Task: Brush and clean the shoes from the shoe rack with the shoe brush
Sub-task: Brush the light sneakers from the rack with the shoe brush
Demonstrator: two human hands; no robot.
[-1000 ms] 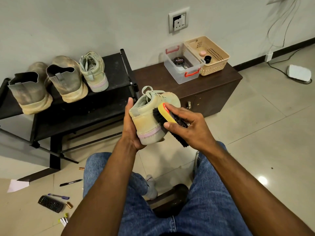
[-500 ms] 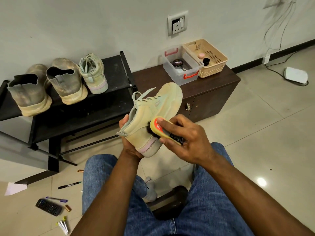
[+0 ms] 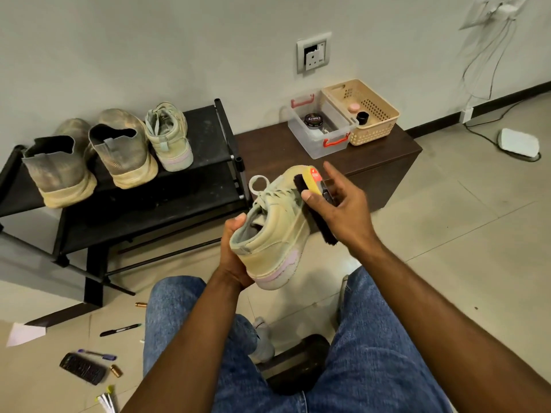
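Shoe brush [image 3: 316, 201] shifted from heel toward toe, sneaker [image 3: 274, 231] turned upright

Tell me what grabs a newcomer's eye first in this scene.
Centre frame, the left hand grips a pale sneaker by its heel while the right hand holds a yellow-backed shoe brush against its side. To the left, three more shoes stand on a black shoe rack.

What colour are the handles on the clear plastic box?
Red, on the clear plastic box; the handles show best in the head view, the only one.
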